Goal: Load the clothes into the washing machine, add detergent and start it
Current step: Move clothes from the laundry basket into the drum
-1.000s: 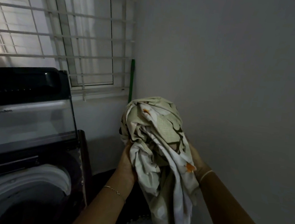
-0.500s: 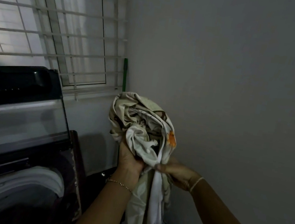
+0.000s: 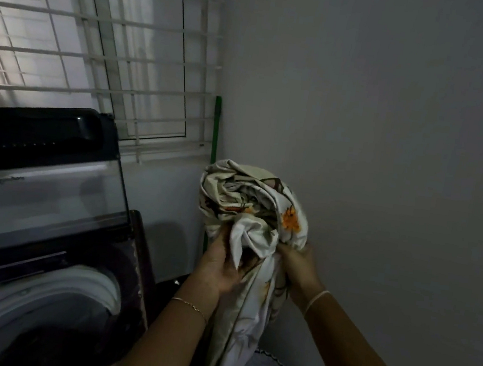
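A cream cloth with a floral print [image 3: 249, 211] is bunched into a ball at chest height, its tail hanging down between my arms. My left hand [image 3: 221, 262] grips the bunch from below on the left. My right hand [image 3: 297, 261] holds it from the right side. To the left stands the top-loading washing machine [image 3: 45, 304], its dark lid [image 3: 39, 158] raised upright and the white drum rim showing. The cloth is to the right of the machine, not over the drum.
A barred window [image 3: 99, 43] fills the wall behind the machine. A green pole [image 3: 216, 131] leans in the corner. A plain grey wall [image 3: 391, 140] stands close on the right. A basket rim with a scalloped edge [image 3: 278, 365] shows below the cloth.
My hands have gathered the cloth tighter; my right hand shifted from behind the bundle to its lower right side. The bundle stays about where it was beside the machine.
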`<action>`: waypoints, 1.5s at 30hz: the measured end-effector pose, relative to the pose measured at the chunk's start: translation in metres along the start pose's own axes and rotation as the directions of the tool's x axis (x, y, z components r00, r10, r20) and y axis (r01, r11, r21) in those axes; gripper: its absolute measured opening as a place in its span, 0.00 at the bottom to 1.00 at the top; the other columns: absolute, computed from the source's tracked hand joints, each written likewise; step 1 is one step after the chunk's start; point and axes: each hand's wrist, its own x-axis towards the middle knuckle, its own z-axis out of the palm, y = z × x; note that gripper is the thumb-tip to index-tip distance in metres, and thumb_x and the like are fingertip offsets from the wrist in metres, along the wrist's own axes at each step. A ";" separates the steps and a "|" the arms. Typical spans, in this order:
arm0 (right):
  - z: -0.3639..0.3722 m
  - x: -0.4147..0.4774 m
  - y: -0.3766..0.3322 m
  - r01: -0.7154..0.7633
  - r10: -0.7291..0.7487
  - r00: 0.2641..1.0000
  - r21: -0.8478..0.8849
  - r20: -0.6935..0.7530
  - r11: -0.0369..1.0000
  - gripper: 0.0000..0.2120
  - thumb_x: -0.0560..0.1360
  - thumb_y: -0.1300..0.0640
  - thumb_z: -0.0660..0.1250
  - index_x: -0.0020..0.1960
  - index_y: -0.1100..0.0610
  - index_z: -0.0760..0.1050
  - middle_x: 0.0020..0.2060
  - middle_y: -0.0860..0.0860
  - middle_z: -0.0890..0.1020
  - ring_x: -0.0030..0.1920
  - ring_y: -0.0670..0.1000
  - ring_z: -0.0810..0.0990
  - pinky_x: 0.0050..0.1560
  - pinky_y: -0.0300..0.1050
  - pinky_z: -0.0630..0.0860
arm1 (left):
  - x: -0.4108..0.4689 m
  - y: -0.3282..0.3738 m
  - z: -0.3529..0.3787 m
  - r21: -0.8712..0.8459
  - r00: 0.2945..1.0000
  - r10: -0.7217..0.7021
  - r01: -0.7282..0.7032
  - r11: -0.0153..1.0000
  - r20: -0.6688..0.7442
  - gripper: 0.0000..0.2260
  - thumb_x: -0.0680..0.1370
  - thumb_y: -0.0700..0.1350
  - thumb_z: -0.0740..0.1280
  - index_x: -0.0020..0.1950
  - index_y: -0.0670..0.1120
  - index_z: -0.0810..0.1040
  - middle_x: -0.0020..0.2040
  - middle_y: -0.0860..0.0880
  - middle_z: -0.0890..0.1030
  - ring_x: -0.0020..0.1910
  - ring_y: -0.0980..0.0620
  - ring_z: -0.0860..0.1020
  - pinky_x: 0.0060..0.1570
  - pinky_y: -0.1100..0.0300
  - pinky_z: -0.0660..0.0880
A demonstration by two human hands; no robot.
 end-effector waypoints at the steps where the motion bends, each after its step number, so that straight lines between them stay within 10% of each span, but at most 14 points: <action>1: -0.002 0.001 -0.003 0.000 0.000 1.000 0.014 -0.011 1.000 0.17 0.70 0.65 0.72 0.59 0.58 0.79 0.51 0.55 0.85 0.51 0.54 0.84 0.51 0.52 0.81 | -0.008 0.001 -0.001 0.082 0.998 -0.042 0.045 0.996 -0.035 0.12 0.81 0.53 0.59 0.49 0.47 0.76 0.49 0.48 0.79 0.53 0.51 0.77 0.61 0.50 0.72; 4: -0.007 0.006 -0.016 0.026 -0.027 0.998 -0.016 -0.051 1.000 0.17 0.70 0.63 0.72 0.59 0.57 0.79 0.51 0.55 0.84 0.51 0.54 0.84 0.52 0.52 0.81 | 0.028 -0.009 -0.031 0.302 0.987 0.019 0.029 0.953 -0.157 0.17 0.75 0.58 0.67 0.53 0.45 0.74 0.50 0.47 0.79 0.53 0.48 0.79 0.57 0.52 0.75; 7: -0.008 0.010 -0.028 0.074 -0.076 0.997 -0.060 -0.032 0.995 0.17 0.71 0.66 0.71 0.58 0.58 0.79 0.51 0.55 0.84 0.51 0.53 0.83 0.51 0.48 0.81 | 0.081 -0.021 -0.068 0.583 0.918 0.283 -0.073 0.809 -0.278 0.49 0.55 0.65 0.79 0.70 0.47 0.66 0.70 0.45 0.70 0.65 0.45 0.72 0.65 0.46 0.72; 11: -0.001 0.010 -0.036 0.147 -0.146 0.989 -0.093 0.016 0.985 0.17 0.71 0.65 0.72 0.60 0.61 0.77 0.52 0.55 0.84 0.51 0.51 0.83 0.48 0.40 0.81 | -0.012 0.018 -0.007 0.701 0.703 0.710 -0.525 0.482 0.039 0.46 0.62 0.56 0.71 0.76 0.46 0.56 0.74 0.47 0.60 0.73 0.49 0.59 0.74 0.50 0.59; 15: 0.005 0.013 -0.036 0.232 -0.223 0.972 -0.161 0.071 0.959 0.18 0.70 0.64 0.73 0.59 0.62 0.78 0.53 0.56 0.83 0.54 0.53 0.82 0.56 0.49 0.80 | -0.013 0.028 0.000 0.830 0.629 0.765 -0.494 0.257 0.138 0.47 0.62 0.64 0.66 0.77 0.54 0.51 0.79 0.51 0.47 0.77 0.52 0.48 0.73 0.50 0.47; 18: 0.007 0.017 -0.038 0.255 -0.242 0.967 -0.233 0.085 0.938 0.19 0.66 0.60 0.73 0.57 0.59 0.79 0.51 0.54 0.84 0.53 0.53 0.83 0.58 0.55 0.78 | -0.015 0.040 0.002 0.754 0.819 0.530 -0.487 0.441 0.219 0.42 0.59 0.64 0.68 0.72 0.58 0.63 0.70 0.52 0.70 0.67 0.51 0.70 0.68 0.53 0.67; 23: 0.014 0.022 -0.039 0.326 -0.303 0.945 -0.284 0.123 0.902 0.19 0.65 0.64 0.70 0.54 0.51 0.81 0.51 0.52 0.84 0.54 0.52 0.83 0.59 0.58 0.77 | -0.010 0.041 -0.008 0.462 0.961 0.070 -0.191 0.866 0.267 0.42 0.62 0.51 0.80 0.70 0.57 0.60 0.64 0.49 0.76 0.58 0.49 0.79 0.56 0.49 0.77; 27: 0.035 0.021 -0.030 0.337 -0.312 0.941 -0.309 0.128 0.889 0.30 0.63 0.57 0.72 0.64 0.54 0.72 0.58 0.53 0.80 0.58 0.51 0.80 0.62 0.50 0.76 | 0.000 0.011 -0.012 0.408 0.979 0.117 -0.178 0.895 0.170 0.41 0.59 0.56 0.81 0.69 0.50 0.72 0.61 0.48 0.81 0.58 0.46 0.80 0.53 0.47 0.79; 33: 0.054 0.020 -0.018 0.190 -0.128 0.977 -0.427 0.171 0.884 0.24 0.57 0.42 0.72 0.50 0.48 0.72 0.49 0.53 0.81 0.52 0.53 0.80 0.56 0.57 0.77 | -0.001 -0.004 -0.018 0.124 0.992 0.092 -0.102 0.987 0.085 0.19 0.72 0.56 0.68 0.58 0.46 0.78 0.59 0.43 0.81 0.52 0.48 0.82 0.54 0.52 0.78; 36: 0.059 0.019 -0.017 0.199 -0.089 0.962 -0.442 0.258 0.875 0.15 0.63 0.46 0.64 0.47 0.51 0.74 0.45 0.54 0.81 0.50 0.55 0.79 0.55 0.57 0.76 | -0.002 -0.005 -0.022 -0.063 0.998 0.050 -0.047 0.997 0.044 0.17 0.79 0.55 0.59 0.57 0.45 0.77 0.60 0.41 0.79 0.56 0.45 0.77 0.65 0.47 0.70; 40: 0.063 0.016 -0.012 0.203 -0.046 0.939 -0.442 0.340 0.874 0.12 0.66 0.52 0.60 0.46 0.48 0.78 0.37 0.44 0.79 0.43 0.49 0.76 0.50 0.49 0.73 | 0.003 -0.007 -0.031 -0.244 0.999 0.052 -0.052 0.968 -0.005 0.23 0.81 0.57 0.53 0.61 0.42 0.77 0.49 0.42 0.84 0.53 0.44 0.78 0.52 0.52 0.73; 45: 0.057 0.019 0.000 0.473 -0.198 0.852 -0.550 0.485 0.688 0.20 0.71 0.56 0.58 0.61 0.52 0.79 0.57 0.47 0.81 0.60 0.47 0.76 0.70 0.56 0.64 | 0.009 -0.007 -0.042 -0.184 0.990 0.110 -0.126 0.975 -0.091 0.19 0.82 0.52 0.52 0.48 0.44 0.78 0.37 0.47 0.85 0.40 0.49 0.81 0.39 0.59 0.74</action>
